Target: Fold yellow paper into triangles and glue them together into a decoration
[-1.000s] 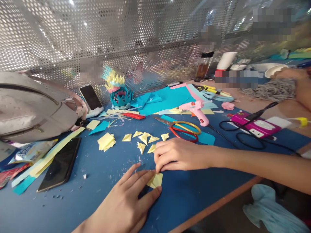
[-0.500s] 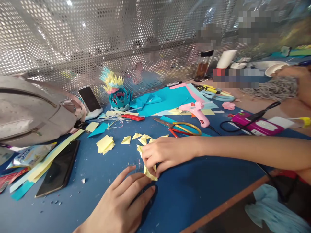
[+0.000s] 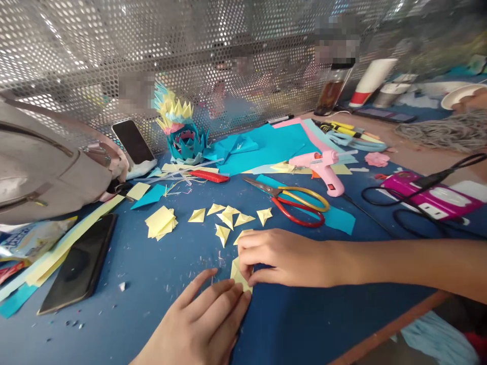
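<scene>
A small square of pale yellow paper (image 3: 236, 272) lies on the blue tabletop with a crease across it. My right hand (image 3: 279, 256) is closed over its right side, fingers curled, thumb and fingertips pinching the paper. From the near side my left hand (image 3: 203, 314) reaches in with stretched fingers; its fingertips rest on the paper's lower edge and its outermost finger is spread apart. Just beyond lie several folded yellow paper triangles (image 3: 225, 218), one partly under my right hand. A stack of yellow paper squares (image 3: 161, 222) sits to the left.
Scissors (image 3: 289, 197), a pink glue gun (image 3: 321, 167) and a red utility knife (image 3: 209, 176) lie behind my hands. A folded-paper pineapple-like piece (image 3: 184, 134) stands at the back. A phone (image 3: 81, 268) and bag (image 3: 49, 162) are left; a purple power strip (image 3: 426, 195) is right.
My view has shifted, and more folded triangles and the scissors show. My left fingertips have come onto the paper's edge, closer to my right hand, which stays on the paper.
</scene>
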### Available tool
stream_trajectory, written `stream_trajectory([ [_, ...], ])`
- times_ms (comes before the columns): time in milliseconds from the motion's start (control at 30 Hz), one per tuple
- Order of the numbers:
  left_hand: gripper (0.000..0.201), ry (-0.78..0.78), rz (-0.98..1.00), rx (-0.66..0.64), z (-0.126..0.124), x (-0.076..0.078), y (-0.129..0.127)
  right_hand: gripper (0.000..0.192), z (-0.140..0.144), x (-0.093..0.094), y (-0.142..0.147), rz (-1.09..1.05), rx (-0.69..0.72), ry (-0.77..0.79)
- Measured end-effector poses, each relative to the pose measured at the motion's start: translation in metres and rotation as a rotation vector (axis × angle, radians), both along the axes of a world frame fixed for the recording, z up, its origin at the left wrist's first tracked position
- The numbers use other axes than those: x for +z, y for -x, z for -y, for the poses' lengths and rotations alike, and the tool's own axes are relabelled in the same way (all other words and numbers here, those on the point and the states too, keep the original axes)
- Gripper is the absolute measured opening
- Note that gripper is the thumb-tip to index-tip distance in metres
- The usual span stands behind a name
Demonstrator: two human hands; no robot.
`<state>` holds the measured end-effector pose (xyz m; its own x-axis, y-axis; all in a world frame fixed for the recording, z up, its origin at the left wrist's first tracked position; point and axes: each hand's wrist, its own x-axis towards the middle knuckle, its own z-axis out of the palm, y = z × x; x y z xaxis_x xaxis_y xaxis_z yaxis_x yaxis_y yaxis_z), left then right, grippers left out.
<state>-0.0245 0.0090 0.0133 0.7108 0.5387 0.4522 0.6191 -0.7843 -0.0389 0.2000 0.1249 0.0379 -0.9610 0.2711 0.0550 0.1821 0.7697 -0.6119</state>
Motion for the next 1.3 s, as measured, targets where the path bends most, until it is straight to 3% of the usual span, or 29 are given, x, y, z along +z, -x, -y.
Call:
stream_trajectory([
  [100, 0.034, 0.001, 0.003, 0.002, 0.002, -0.008, -0.002, 0.007, 0.0, -0.001, 0.0, -0.004, 0.009, -0.016],
  [267, 0.034, -0.079, 0.168, 0.072, 0.003, -0.02, -0.008, 0.011, -0.003, -0.004, -0.002, -0.018, 0.052, -0.001],
  [533, 0.031, -0.038, -0.053, 0.012, 0.003, -0.009, 0.001, 0.012, -0.002, -0.003, -0.001, 0.014, 0.048, -0.019],
  [867, 0.037, -0.098, 0.122, 0.096, 0.005, -0.027, -0.013, 0.005, 0.005, -0.001, 0.0, 0.016, -0.006, -0.047],
  [1067, 0.038, -0.107, 0.092, 0.091, 0.002, -0.02, -0.013, 0.01, 0.002, -0.008, -0.003, -0.074, -0.015, 0.02],
  [1133, 0.034, -0.1, 0.001, 0.058, 0.001, -0.018, -0.014, 0.015, 0.0, -0.01, -0.005, -0.139, -0.013, 0.035],
  [1233, 0.035, -0.153, 0.126, 0.11, 0.001, -0.019, -0.015, 0.018, -0.004, -0.011, -0.008, -0.155, -0.024, 0.042],
  [1300, 0.035, -0.114, 0.102, 0.109, 0.003, -0.021, -0.014, 0.017, -0.008, -0.01, -0.009, -0.121, -0.024, 0.048],
])
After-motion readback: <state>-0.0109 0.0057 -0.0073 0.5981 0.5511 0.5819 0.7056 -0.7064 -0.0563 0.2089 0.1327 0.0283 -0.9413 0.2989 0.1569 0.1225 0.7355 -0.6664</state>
